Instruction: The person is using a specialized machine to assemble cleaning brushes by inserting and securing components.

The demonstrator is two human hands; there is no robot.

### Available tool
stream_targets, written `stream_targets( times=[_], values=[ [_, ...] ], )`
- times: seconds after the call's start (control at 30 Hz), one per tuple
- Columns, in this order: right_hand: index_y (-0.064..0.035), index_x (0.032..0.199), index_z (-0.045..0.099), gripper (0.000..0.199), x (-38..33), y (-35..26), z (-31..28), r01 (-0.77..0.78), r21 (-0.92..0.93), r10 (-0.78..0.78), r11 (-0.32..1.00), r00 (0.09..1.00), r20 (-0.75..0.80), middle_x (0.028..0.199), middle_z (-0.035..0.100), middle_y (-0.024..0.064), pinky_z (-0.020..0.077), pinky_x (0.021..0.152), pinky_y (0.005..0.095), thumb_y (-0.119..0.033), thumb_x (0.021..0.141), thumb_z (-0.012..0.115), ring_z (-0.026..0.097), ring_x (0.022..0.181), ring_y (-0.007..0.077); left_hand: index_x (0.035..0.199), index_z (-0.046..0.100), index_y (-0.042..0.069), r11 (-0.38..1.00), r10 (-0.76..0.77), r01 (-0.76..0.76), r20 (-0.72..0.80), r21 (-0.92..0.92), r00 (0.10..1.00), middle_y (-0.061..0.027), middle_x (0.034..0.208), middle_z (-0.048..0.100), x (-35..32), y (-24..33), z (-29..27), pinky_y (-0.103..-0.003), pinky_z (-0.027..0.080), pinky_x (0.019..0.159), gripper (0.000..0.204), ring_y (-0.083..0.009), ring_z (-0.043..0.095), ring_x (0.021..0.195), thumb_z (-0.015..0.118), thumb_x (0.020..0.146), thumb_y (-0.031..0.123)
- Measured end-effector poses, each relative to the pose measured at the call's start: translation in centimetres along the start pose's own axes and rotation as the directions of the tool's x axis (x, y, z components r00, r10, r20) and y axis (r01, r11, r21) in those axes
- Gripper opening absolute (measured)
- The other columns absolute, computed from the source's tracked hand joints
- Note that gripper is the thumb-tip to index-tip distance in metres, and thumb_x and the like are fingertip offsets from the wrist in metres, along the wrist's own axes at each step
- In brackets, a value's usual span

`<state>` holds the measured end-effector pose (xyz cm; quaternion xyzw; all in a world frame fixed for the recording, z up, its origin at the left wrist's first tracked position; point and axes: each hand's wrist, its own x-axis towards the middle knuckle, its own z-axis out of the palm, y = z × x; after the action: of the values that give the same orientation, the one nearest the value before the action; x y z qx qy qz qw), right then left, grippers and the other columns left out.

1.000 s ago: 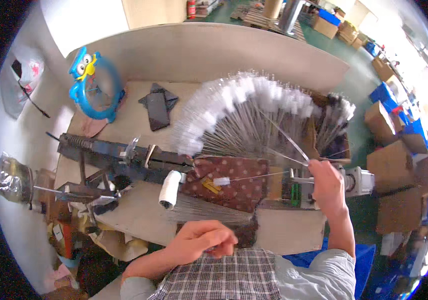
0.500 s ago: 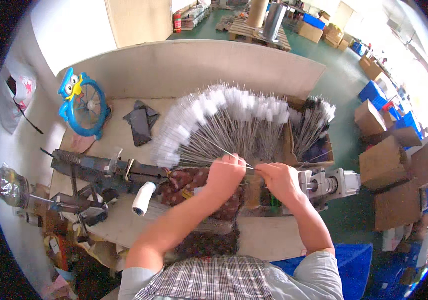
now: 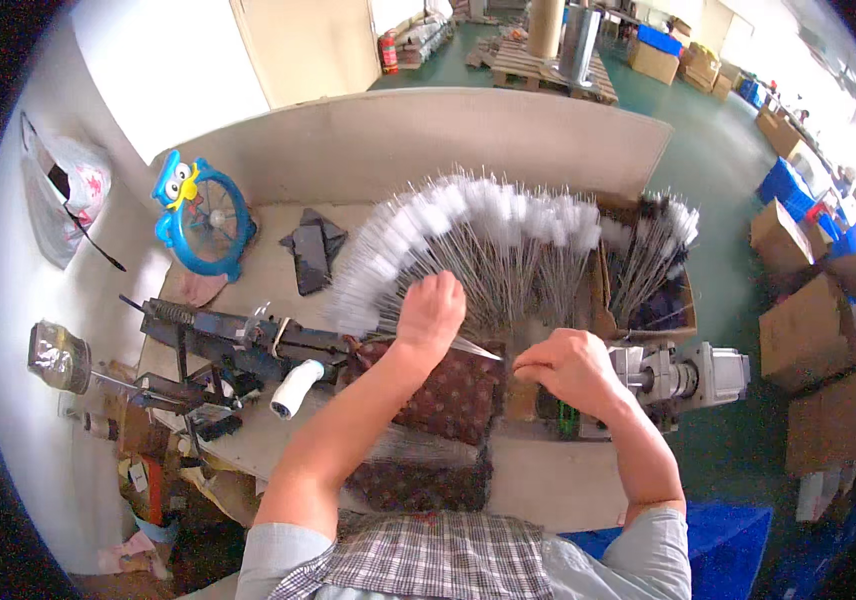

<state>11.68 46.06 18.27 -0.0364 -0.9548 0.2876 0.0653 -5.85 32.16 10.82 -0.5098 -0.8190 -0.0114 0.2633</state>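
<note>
My left hand (image 3: 432, 312) is closed over the near left part of a wide fan of white-tufted wire brushes (image 3: 508, 215). Thin pale wires (image 3: 478, 349) run out from beneath it toward the right, narrowing to a tip; the grip itself is partly hidden by the fingers. My right hand (image 3: 573, 368) is apart from those wires, its fingertips pinched together beside the motor unit. Whatever may be between them is too small to make out. Below both hands lies a dark brown spotted cloth (image 3: 443, 400).
Dark-tufted brushes (image 3: 656, 250) stand in a cardboard box (image 3: 648, 325) at right. A silver motor unit (image 3: 718, 373) sits by my right hand. Leftward are a black metal fixture (image 3: 208, 328), a white roll-like handle (image 3: 298, 388), a phone (image 3: 311, 258) and a blue bird-shaped fan (image 3: 206, 220).
The hands have parted: my left hand has moved up and left over the brushes, drawing away from the right hand. The view has shifted slightly, so the scene sits further right and lower.
</note>
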Motion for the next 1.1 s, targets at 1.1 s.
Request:
stream_targets(
  times=[1.1],
  values=[
    [-0.0093, 0.079, 0.066, 0.011, 8.3, -10.1, 9.6, 0.391, -0.060, -0.395, 0.919, 0.905, -0.157, 0.077, 0.061, 0.0033, 0.0480, 0.069, 0.0361, -0.015, 0.074, 0.058, 0.058, 0.079, 0.0232, 0.082, 0.064, 0.001, -0.067, -0.503, 0.663, 0.599, -0.746, 0.623, -0.0031, 0.070, 0.062, -16.4, -3.8, -5.9, -0.030, 0.045, 0.056, 0.034, -0.0153, 0.057, 0.061, 0.068, 0.077, 0.034]
  ],
)
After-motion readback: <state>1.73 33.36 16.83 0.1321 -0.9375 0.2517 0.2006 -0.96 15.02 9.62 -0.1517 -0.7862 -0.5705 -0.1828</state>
